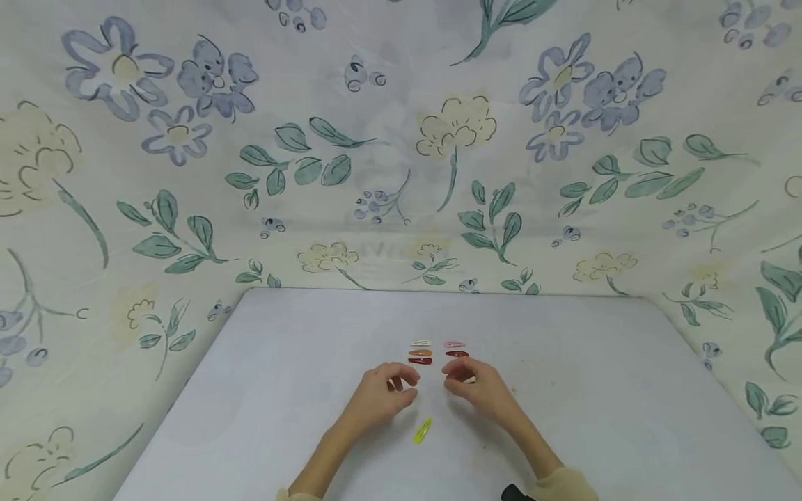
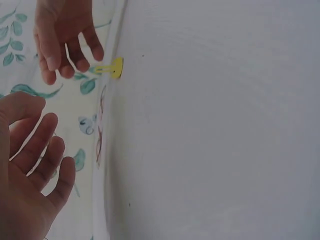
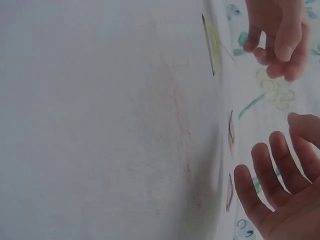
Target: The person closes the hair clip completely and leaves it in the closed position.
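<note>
A yellow snap hair clip (image 1: 422, 430) lies slanted on the white table, nearest the person, below the gap between the hands. The left hand (image 1: 381, 395), fingers loosely bent, holds nothing; it hovers up and left of that clip. Facing it across a small gap, the right hand (image 1: 481, 391) is likewise empty with relaxed fingers. Beyond the left fingertips lie a white clip (image 1: 420, 343), an orange clip (image 1: 420, 353) and a dark red clip (image 1: 420, 360) in a column. A pink clip (image 1: 454, 344) and a red clip (image 1: 457, 353) lie beyond the right hand, which may hide part of the red one.
The white tabletop (image 1: 282, 362) ends at a back edge against a floral cloth (image 1: 401, 174), which also rises along both sides. A black object (image 1: 515, 492) shows at the bottom edge beside the right sleeve. Faint brownish marks dot the tabletop on the right.
</note>
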A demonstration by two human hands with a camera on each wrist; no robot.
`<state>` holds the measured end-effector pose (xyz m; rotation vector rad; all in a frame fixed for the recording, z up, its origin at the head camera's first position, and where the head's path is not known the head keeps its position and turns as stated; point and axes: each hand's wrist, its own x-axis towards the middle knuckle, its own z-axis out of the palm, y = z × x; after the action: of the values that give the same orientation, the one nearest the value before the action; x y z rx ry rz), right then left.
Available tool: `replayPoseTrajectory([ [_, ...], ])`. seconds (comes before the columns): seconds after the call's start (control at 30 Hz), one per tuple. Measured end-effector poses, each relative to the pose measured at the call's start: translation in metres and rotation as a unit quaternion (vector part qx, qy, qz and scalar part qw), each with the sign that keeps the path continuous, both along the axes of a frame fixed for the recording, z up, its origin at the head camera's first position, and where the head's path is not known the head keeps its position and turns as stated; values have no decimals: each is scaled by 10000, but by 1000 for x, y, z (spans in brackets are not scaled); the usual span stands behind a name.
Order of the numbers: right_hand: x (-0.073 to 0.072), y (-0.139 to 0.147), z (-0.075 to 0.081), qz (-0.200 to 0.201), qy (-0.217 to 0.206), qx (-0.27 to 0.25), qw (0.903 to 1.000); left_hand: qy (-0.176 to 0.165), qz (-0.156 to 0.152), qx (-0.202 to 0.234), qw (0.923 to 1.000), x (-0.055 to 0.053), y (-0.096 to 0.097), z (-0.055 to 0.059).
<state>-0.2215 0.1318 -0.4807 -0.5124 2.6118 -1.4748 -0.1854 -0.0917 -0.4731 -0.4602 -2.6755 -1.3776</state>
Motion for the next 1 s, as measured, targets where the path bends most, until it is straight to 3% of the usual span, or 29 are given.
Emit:
replayPoseTrajectory([
  [0.37, 18, -1, -5, 552, -434, -477, 9964, -291, -360, 400, 9981, 20, 1, -10],
  [0.6, 27, -7, -8, 750, -683, -411, 9940, -485, -467, 410, 9969, 27, 0, -16],
  [0.77, 31, -12, -13, 981, -560, -137, 9935, -452, -647, 321, 9964, 28, 0, -22],
  [1.0, 33, -13, -18, 1005, -275, 279, 9942, -356, -747, 173, 9964, 28, -2, -29],
])
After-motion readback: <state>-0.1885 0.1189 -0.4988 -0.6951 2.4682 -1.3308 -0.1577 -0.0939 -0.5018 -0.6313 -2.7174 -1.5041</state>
